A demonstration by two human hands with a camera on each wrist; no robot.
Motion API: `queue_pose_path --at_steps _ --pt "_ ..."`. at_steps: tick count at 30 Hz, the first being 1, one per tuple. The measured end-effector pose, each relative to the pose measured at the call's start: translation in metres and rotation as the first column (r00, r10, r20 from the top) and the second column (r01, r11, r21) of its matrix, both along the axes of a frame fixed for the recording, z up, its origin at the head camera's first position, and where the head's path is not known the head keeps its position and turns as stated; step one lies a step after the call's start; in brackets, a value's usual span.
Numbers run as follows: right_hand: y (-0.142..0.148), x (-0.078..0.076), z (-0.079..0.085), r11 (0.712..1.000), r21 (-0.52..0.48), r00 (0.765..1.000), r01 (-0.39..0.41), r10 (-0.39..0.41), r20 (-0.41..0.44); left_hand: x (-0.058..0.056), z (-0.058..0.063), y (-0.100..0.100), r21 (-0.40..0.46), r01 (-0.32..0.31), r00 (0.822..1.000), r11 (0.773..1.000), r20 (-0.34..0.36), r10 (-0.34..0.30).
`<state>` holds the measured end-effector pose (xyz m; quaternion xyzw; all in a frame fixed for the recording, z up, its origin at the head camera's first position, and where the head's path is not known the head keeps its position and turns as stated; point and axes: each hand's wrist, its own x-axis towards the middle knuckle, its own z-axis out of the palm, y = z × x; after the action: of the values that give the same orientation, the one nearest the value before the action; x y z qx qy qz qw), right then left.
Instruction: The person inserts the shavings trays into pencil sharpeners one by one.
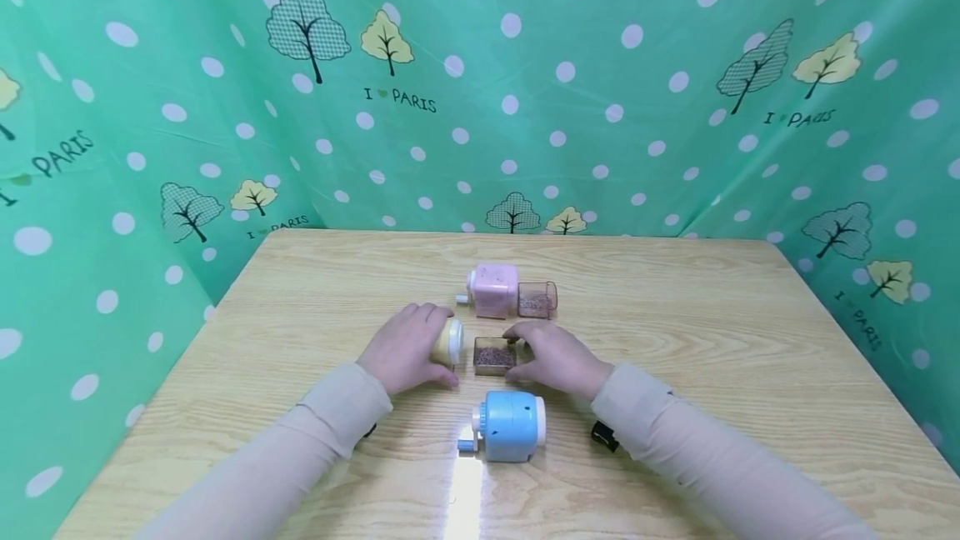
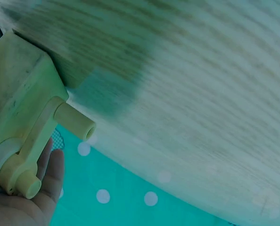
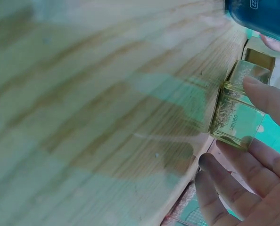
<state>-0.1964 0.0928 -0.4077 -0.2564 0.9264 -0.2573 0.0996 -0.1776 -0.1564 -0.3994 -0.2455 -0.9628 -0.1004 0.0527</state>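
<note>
Yellow plastic body, white end: the yellow sharpener (image 1: 445,343) sits in the left hand (image 1: 411,348), at nine o'clock from the clear drawer (image 3: 242,117). Thumb and fingers wrap its sides, probably because that steadies it and leaves the white end uncovered; the crank (image 2: 39,134) lies towards the palm. The right hand (image 1: 558,359), at three o'clock, pinches the drawer between thumb and fingertips, its other fingers spread apart. Holding only the outer end seems sensible, as it keeps the drawer level and the dark shavings (image 1: 494,357) inside it. A narrow gap parts drawer and sharpener.

At twelve o'clock stands the pink sharpener (image 1: 495,288), with a second drawer (image 1: 537,301) at its own three o'clock; whether that one is partly seated I cannot tell. The blue sharpener (image 1: 512,427) lies at six o'clock, between the forearms, and could get in the way of a sleeve. Nothing blocks the gap itself. Wood-grained tabletop (image 1: 675,315) lies underneath, with a green dotted curtain (image 1: 585,136) past twelve.
</note>
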Motion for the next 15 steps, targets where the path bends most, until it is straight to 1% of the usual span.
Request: queue_pose_path --at_steps 4,11,15 --pt "-0.0002 -0.0006 0.0009 1.0 0.016 1.0 0.001 -0.001 -0.009 -0.0007 -0.0021 -0.0002 0.042 0.003 1.0 0.999 0.016 -0.003" --pt "-0.0024 -0.0018 0.0015 1.0 0.023 1.0 -0.005 0.005 -0.027 -0.0015 -0.0026 -0.0004 0.038 0.016 1.0 0.999 0.012 -0.017" --pt "-0.004 -0.0021 0.0024 1.0 0.025 1.0 -0.006 0.007 -0.027 -0.0014 -0.0023 0.0002 0.036 0.008 1.0 0.999 0.014 -0.009"
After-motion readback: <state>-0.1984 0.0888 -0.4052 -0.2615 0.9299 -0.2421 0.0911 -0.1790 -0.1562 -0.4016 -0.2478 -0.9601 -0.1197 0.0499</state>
